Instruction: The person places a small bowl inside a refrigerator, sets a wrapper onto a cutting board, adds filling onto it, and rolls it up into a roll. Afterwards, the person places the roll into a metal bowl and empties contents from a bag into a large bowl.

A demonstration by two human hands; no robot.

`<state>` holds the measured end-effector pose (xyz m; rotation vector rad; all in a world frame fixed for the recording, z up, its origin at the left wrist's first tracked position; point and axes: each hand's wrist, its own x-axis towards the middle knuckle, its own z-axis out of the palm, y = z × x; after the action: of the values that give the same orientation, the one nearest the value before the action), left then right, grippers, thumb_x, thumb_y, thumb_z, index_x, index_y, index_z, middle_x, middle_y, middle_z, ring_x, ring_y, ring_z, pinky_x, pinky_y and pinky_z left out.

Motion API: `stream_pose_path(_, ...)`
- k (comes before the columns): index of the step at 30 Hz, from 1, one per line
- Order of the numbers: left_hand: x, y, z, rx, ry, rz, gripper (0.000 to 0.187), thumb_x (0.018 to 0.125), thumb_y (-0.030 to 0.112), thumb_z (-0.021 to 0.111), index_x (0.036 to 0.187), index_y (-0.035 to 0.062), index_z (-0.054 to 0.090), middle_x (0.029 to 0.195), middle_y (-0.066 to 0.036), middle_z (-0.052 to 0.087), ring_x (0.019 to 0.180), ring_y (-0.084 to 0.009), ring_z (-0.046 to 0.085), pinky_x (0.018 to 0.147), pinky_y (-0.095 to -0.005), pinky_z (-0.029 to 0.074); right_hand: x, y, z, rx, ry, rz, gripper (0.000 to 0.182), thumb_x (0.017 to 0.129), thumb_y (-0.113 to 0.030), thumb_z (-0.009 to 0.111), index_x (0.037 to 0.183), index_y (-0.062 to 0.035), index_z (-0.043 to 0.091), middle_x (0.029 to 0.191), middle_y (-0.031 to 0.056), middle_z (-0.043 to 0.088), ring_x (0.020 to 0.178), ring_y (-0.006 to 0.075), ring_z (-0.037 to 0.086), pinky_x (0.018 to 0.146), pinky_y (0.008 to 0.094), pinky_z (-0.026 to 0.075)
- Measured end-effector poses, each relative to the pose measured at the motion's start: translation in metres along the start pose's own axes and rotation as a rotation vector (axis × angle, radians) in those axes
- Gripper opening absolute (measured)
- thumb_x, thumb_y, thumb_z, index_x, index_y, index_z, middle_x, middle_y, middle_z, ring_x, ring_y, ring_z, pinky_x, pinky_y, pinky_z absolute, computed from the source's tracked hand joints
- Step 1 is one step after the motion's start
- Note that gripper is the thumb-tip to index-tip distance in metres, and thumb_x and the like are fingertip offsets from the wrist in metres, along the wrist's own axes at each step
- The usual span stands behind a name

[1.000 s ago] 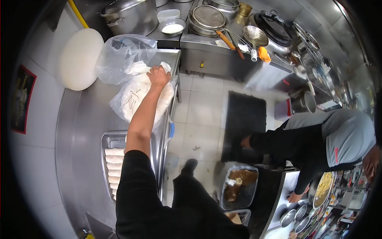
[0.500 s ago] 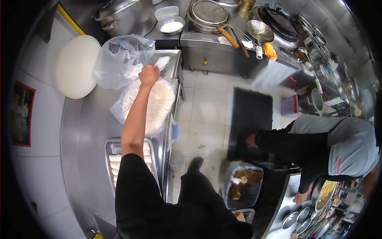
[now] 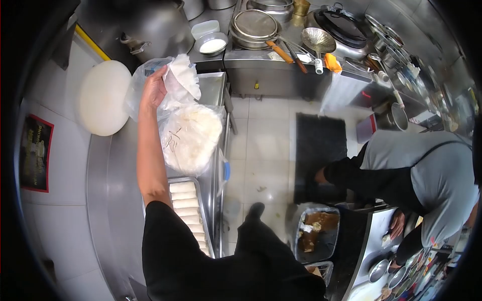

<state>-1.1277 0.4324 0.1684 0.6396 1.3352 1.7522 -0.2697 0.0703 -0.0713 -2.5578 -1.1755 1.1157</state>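
Note:
My left hand (image 3: pixel 153 89) pinches a thin white sheet (image 3: pixel 183 78) with a ruffled edge, which hangs to the right of the fingers. Behind the hand lies a crumpled clear plastic bag (image 3: pixel 138 80). Just below, a plastic bag with dark markings (image 3: pixel 173 139) covers a broad, round, pale white stack (image 3: pixel 203 126) on the steel table. Under my forearm, a metal tray (image 3: pixel 195 180) holds several white rolls (image 3: pixel 185 203) in a row. My right hand is out of view.
A round white board (image 3: pixel 104 98) leans at the wall. Beyond stand a metal bowl of white stuff (image 3: pixel 211 45), a sieve (image 3: pixel 255 24) and a perforated ladle (image 3: pixel 318 40). A bin (image 3: pixel 335 246) stands on the floor; a person in grey (image 3: pixel 442 170) works at the right.
My left hand has moved left and lifted the white sheet, which now hangs spread out. More of the rolls shows. The person at the right has shifted their arms.

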Motion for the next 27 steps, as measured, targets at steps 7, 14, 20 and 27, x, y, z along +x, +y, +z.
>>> stream_pose_path(7, -0.104, 0.017, 0.134, -0.107, -0.519, 0.136, 0.037, 0.090, 0.005, 0.065, 0.125, -0.0062, 0.058, 0.118, -0.014, 0.067, 0.105, -0.0211, 0.067, 0.096, -0.0370, 0.053, 0.024, -0.130, -0.009, 0.430, -0.178, -0.217, 0.023, 0.092, -0.020, 0.070, 0.104, -0.0011, 0.067, 0.087, 0.0028, 0.065, 0.085, 0.0118, 0.060, 0.081, 0.0280, 0.048)
stream_pose_path(14, -0.278, -0.065, 0.280, 0.328, -0.841, -0.090, 0.029, 0.095, 0.006, 0.063, 0.123, -0.0038, 0.062, 0.106, -0.002, 0.069, 0.089, -0.0069, 0.062, 0.079, -0.0244, 0.050, -0.044, -0.339, -0.066, 0.949, -0.441, -0.927, 0.061, 0.088, -0.010, 0.072, 0.141, -0.0076, 0.042, 0.138, 0.0116, 0.051, 0.129, 0.0220, 0.048, 0.093, 0.0344, 0.050)
stream_pose_path(20, -0.457, -0.148, 0.354, 0.278, -1.122, -0.251, 0.042, 0.088, -0.008, 0.065, 0.128, -0.0036, 0.056, 0.114, -0.006, 0.066, 0.103, -0.0132, 0.062, 0.089, -0.0279, 0.050, -0.060, -0.221, -0.090, 1.231, -0.370, -0.663, 0.034, 0.092, -0.022, 0.072, 0.121, -0.0068, 0.064, 0.108, 0.0040, 0.068, 0.099, 0.0123, 0.060, 0.087, 0.0295, 0.049)
stream_pose_path(27, -0.631, -0.240, 0.389, 0.481, -1.188, -0.459, 0.024, 0.097, 0.002, 0.055, 0.119, -0.0039, 0.064, 0.105, -0.007, 0.069, 0.091, -0.0109, 0.063, 0.080, -0.0249, 0.050, -0.101, -0.012, -0.123, 1.100, 0.111, -0.394, 0.027, 0.095, -0.025, 0.068, 0.096, 0.0012, 0.074, 0.071, -0.0023, 0.064, 0.068, 0.0035, 0.052, 0.058, 0.0247, 0.044)
